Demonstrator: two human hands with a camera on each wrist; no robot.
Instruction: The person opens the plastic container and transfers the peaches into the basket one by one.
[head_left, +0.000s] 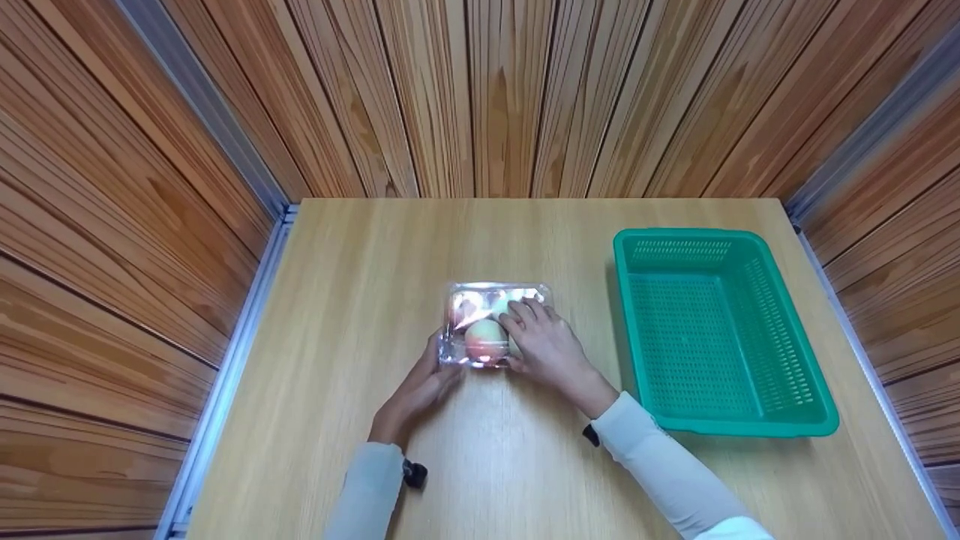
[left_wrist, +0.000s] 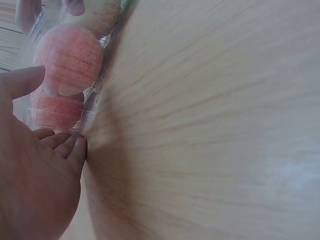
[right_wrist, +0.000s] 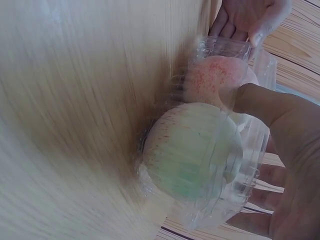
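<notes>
Right hand clamped over box, likely steadying it | left hand thumb and fingers apart, seemingly bracing its side | peaches between hands

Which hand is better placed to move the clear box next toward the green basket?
Probably the right hand: it touches the clear box, nearer the green basket than the left hand.

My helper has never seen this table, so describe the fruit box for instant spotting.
On the wooden table, look left of the green basket. There, between the left hand and right hand, sits the clear plastic box; unlike the basket, it is see-through, showing round fruit inside.
</notes>
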